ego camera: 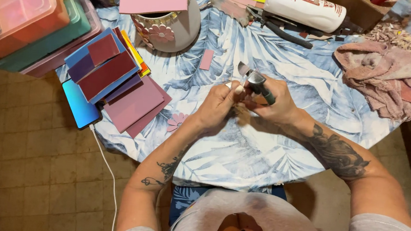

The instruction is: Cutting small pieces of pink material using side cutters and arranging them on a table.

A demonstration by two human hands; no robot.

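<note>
Pinching small tile (229, 84) — nippers (258, 83) alongside

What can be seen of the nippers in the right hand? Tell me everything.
The nippers are a small hand tool with a grey metal head and dark handles. The right hand grips the handles, its fingers wrapped round them, and the head points up and away from the person. The left hand holds a small pale piece at the head. The tool is held above the leaf-print tablecloth, not resting on it.
</note>
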